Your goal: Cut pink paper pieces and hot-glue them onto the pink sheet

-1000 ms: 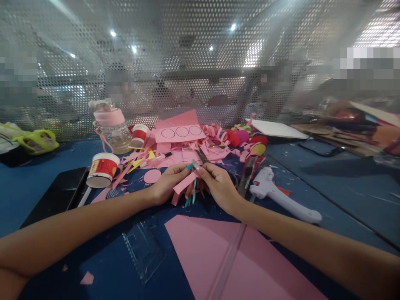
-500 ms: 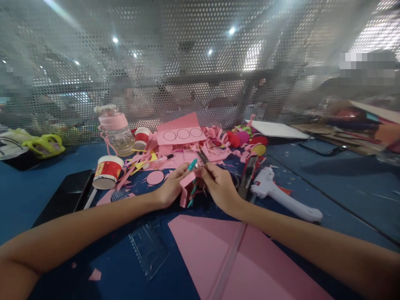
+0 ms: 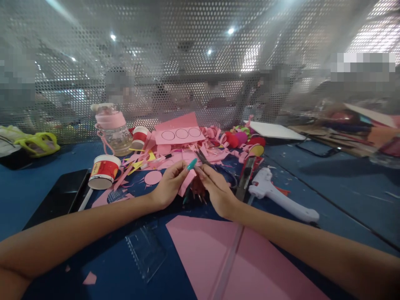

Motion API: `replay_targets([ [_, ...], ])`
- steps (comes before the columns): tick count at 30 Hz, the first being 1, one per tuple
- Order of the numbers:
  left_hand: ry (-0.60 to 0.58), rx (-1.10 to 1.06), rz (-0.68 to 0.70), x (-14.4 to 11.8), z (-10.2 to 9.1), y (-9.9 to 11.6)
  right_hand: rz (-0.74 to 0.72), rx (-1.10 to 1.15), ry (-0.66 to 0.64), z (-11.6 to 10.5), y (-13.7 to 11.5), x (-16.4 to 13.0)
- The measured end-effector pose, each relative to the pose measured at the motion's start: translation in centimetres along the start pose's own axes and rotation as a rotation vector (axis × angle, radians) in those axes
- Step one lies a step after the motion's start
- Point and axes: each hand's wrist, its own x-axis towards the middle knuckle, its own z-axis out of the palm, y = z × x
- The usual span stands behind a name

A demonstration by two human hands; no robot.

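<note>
Now lower, my left hand point(image 3: 168, 185) pinches the pink paper strip point(image 3: 187, 181) taut so my right hand point(image 3: 215, 189) can snip with scissors point(image 3: 202, 157)

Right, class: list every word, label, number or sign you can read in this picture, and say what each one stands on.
No text reads clearly anywhere.
Red and white paper cup: a yellow patch of label print, too blurred to read.
Second red and white cup: no letters can be made out.
Pink sheet: three drawn circles only, no writing.
Pixelated patches in the background: unreadable.
</note>
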Motion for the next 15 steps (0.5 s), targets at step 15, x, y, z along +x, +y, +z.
replay_targets([
  [15,-0.040,0.206,0.058,-0.34,-0.24,0.17,-0.118,-0.263,0.052,-0.49,0.17,-0.02],
])
